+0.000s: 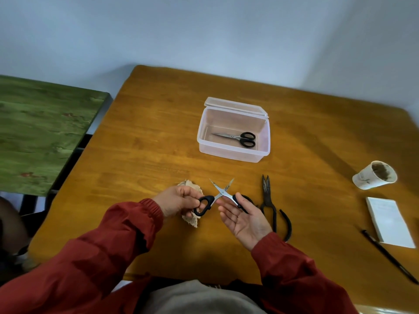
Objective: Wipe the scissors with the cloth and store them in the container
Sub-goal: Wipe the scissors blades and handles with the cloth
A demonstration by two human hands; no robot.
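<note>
Both handles are spread, left hand (pixel 179 198) gripping one, flat-palmed right hand (pixel 244 219) cradling the other, probably baring scissors (pixel 221 191) for cloth (pixel 191 220).

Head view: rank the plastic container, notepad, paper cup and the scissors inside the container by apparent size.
1. clear plastic container
2. white notepad
3. paper cup and scissors in the container: alike in extent, and wide-angle stretch at the edge makes ranking unsure.
</note>
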